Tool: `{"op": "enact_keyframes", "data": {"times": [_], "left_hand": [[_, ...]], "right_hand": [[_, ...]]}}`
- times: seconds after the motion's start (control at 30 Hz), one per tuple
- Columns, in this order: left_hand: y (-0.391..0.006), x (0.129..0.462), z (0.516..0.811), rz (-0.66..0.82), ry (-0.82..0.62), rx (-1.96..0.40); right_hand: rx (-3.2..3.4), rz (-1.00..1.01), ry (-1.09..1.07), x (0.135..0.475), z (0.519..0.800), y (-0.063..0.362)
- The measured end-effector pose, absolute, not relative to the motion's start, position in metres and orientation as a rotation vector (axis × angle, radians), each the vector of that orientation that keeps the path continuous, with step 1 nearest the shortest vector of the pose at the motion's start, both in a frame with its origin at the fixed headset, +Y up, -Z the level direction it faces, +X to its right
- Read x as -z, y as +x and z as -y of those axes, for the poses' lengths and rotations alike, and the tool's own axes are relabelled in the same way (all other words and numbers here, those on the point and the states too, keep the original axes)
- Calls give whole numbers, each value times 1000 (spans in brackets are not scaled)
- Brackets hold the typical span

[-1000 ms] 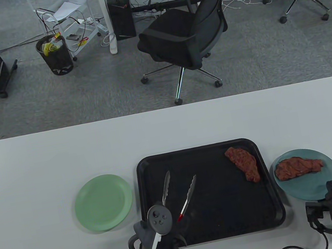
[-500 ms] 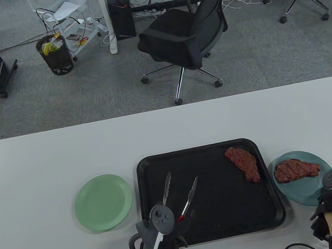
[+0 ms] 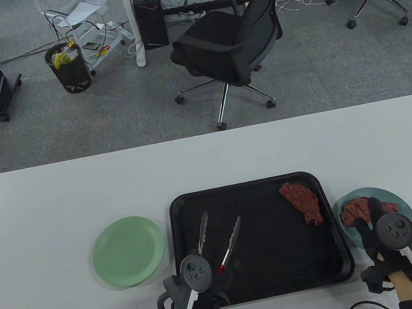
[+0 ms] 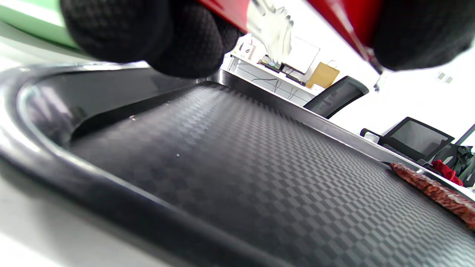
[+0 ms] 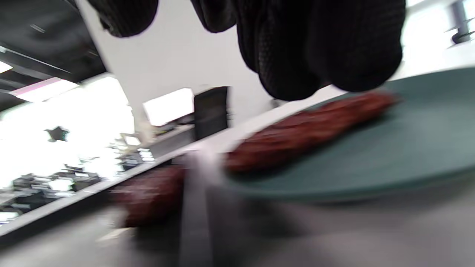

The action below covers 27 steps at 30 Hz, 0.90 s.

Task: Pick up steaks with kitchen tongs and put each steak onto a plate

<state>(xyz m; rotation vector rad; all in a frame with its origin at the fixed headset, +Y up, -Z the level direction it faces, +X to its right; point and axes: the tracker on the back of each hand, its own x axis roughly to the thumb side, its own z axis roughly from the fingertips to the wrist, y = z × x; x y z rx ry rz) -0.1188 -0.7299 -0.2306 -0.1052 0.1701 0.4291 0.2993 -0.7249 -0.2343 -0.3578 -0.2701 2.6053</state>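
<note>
Fingers of left hand curl round red-handled tongs at the handle end, metal scalloped tips spread apart above the tray. Right hand fingers reach forward fairly straight over the teal plate, tips at or just above the plated steak; contact hard to tell, nothing pinched as far as seen.

Worktop: smooth, pale grey-white, rounded far-right corner. Tray: black, rectangular, rounded corners, raised glossy rim, finely textured woven-look floor in left wrist view. Green plate: round, matte, bare, left of tray. Teal plate: round, right of tray, near half hidden by right hand and tracker. Steak on tray: red-brown, marbled, irregular oblong, far-right corner. Plated steak: same colour, partly covered by glove.

Right wrist view blurred; steak and plate readable, edges soft. Left wrist view cuts tongs at top edge. Both hands enter from bottom edge, trackers on backs, palms down.
</note>
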Motion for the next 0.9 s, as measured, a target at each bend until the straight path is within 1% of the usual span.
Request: {"op": "enact_keyframes", "data": {"times": [0.07, 0.17, 0.27, 0.37, 0.5, 0.73, 0.83, 0.9], "left_hand": [[-120, 230, 729, -176, -100, -442], [-123, 230, 729, -187, -89, -471], [-123, 230, 729, -181, -86, -481], [-120, 229, 727, -165, -76, -476], [-116, 230, 728, -145, -78, -474], [-115, 230, 730, -146, -85, -480], [-115, 230, 728, -138, -83, -512], [-113, 228, 725, -119, -92, -571]], "right_hand": [[-2550, 286, -204, 234, 719, 279], [-2483, 283, -49, 233, 712, 253], [-2438, 214, 34, 234, 711, 232], [-2447, 169, 67, 232, 721, 214], [-2520, 86, 93, 231, 729, 210], [-2511, 43, 81, 233, 735, 213], [-2487, 18, 89, 233, 736, 213], [-2438, -34, 119, 233, 738, 211]]}}
